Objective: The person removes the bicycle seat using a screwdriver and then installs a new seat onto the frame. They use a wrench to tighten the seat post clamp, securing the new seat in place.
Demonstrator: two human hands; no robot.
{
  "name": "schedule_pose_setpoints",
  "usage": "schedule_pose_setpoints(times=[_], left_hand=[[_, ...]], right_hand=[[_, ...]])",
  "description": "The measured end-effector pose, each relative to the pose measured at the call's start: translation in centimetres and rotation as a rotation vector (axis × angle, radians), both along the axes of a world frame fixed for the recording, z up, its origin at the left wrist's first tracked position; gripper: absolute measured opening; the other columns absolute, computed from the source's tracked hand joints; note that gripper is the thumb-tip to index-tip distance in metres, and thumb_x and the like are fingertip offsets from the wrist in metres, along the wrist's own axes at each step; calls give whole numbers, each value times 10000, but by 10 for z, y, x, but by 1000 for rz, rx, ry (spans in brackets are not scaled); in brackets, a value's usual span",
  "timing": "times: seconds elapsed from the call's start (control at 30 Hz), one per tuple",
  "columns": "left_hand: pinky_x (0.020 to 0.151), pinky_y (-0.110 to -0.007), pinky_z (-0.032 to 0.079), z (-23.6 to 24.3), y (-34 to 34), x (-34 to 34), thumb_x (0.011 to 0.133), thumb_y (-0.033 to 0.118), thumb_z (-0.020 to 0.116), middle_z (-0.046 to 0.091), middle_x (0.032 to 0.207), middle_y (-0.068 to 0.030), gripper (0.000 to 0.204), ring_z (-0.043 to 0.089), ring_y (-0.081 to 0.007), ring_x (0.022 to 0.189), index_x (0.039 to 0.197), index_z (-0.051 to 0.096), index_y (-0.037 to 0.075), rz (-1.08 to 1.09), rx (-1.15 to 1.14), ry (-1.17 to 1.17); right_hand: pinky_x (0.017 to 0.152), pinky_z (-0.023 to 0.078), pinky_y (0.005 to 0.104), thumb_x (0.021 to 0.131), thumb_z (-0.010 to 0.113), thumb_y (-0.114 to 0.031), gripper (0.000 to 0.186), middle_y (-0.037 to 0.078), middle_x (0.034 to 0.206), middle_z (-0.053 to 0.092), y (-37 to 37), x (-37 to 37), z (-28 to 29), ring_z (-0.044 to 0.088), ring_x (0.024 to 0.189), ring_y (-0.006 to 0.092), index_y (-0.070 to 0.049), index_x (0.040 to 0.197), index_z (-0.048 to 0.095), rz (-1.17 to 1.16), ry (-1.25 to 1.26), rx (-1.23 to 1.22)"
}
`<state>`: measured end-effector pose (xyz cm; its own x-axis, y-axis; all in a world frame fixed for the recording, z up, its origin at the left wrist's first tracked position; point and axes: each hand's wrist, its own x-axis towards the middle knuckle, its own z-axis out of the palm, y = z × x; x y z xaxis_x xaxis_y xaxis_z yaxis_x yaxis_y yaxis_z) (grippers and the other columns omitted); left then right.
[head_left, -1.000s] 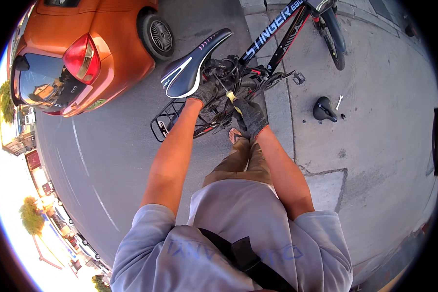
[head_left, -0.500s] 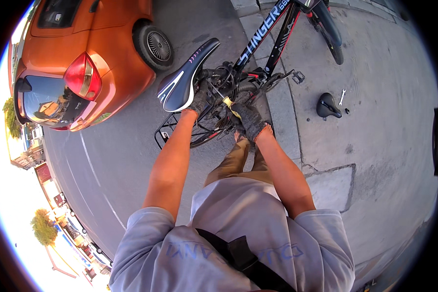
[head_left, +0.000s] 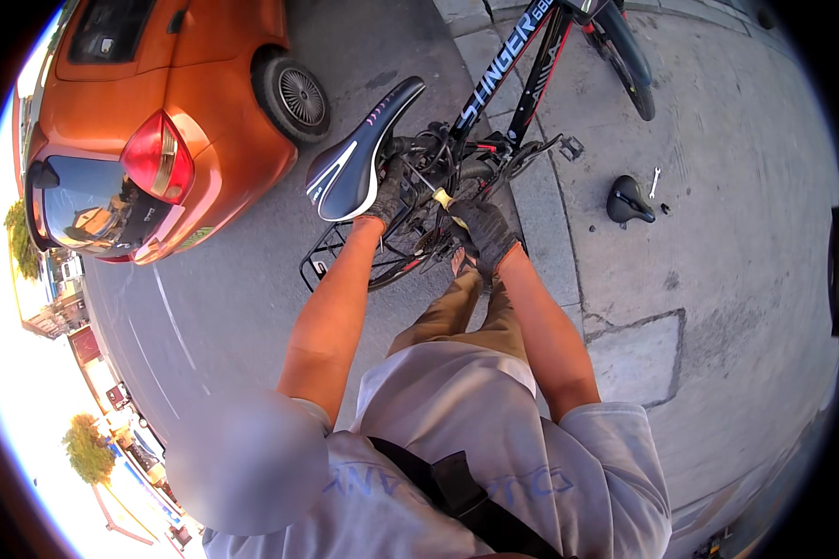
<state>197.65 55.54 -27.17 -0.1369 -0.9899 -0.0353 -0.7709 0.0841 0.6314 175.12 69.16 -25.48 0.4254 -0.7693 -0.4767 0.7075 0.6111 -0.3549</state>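
A black-gloved right hand, my right hand (head_left: pixel 487 231), is closed round the yellow handle of a screwdriver (head_left: pixel 444 197). Its thin shaft points up and left into the parts below the saddle. My left hand (head_left: pixel 387 194), also gloved, is closed beside the black and white bicycle saddle (head_left: pixel 354 163), at its right edge; the saddle and shadow hide what its fingers hold. Both hands work over the rear of a black bicycle with red trim (head_left: pixel 508 74). Under my left wrist sticks out the black rear rack (head_left: pixel 317 265). Dark parts crowd together where the screwdriver tip ends, so the tip cannot be made out.
On the pavement to the right lie a second black saddle (head_left: pixel 630 199) and an open-ended wrench (head_left: pixel 655 183), with small dark pieces near them. An orange car (head_left: pixel 214 112) is parked close on the left. A kerb strip (head_left: pixel 552 224) runs beside the bicycle.
The saddle, both hands and the screwdriver appear slightly farther right and lower in the picture, while the car has shifted a little left. Both hands keep their hold.
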Motion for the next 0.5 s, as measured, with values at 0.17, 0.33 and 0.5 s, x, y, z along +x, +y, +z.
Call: schedule_pose_setpoints(times=[0.17, 0.33, 0.5], left_hand=[[1073, -409, 442, 9, -3, -3, 950, 396, 655, 655, 1322, -133, 510, 597, -319, 1247, 1355, 608, 89, -16, 43, 2], [1015, -397, 477, 44, 6, -13, 963, 333, 650, 691, 1248, -115, 410, 640, -266, 1158, 1291, 654, 88, -36, -26, -30], [945, -387, 505, 49, 5, -15, 962, 325, 657, 714, 1166, -95, 375, 667, -241, 1060, 1260, 672, 97, -71, -72, -21]], right_hand=[[354, 286, 245, 1020, 482, -430, 429, -39, 540, 457, -8, -14, 9, 349, 378, 70, -52, 1115, 663, 110, -628, 118], [346, 265, 243, 1020, 478, -437, 431, -61, 532, 434, -4, -7, 13, 322, 368, 61, -54, 1119, 652, 103, -469, 195], [338, 243, 245, 1023, 475, -434, 420, -78, 527, 408, -9, -11, 19, 292, 358, 58, -63, 1105, 655, 82, -651, 238]])
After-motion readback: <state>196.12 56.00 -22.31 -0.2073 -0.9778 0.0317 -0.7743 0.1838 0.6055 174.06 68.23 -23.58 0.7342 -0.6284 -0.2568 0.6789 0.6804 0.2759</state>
